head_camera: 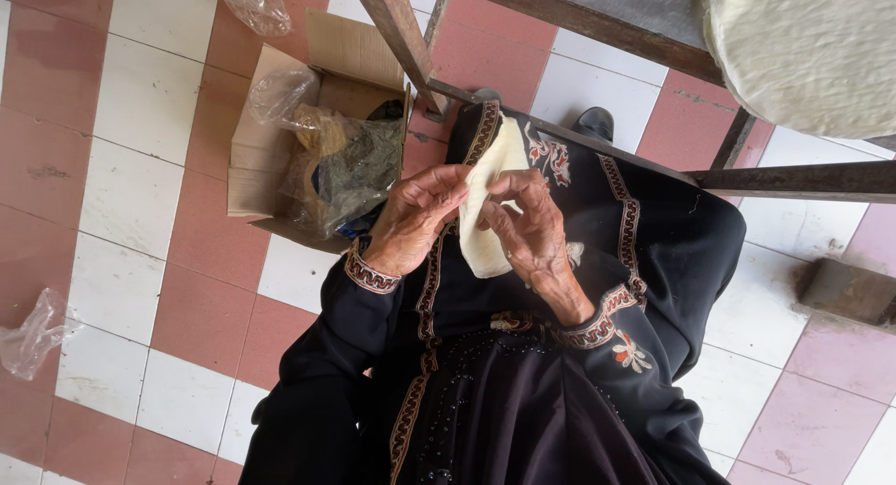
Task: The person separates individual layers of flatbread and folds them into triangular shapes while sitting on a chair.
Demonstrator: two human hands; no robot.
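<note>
Gripped: pale folded sheet [487,205], pinched between left hand [411,219] and right hand [530,228], fingers closed on its long edges, held above the lap of a black embroidered garment [523,392]. Head view, surroundings: cardboard box [280,140] with plastic bags on tiled floor [140,261]; wooden frame [597,18] overhead. Risk, judged: thin sheet may tear or slip floorward if fingers pull apart unevenly.

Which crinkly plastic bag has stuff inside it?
The plastic bag in the cardboard box, the one with dark greenish stuff inside. The clear bag at the top and the one on the left floor tiles look crumpled and empty.
</note>
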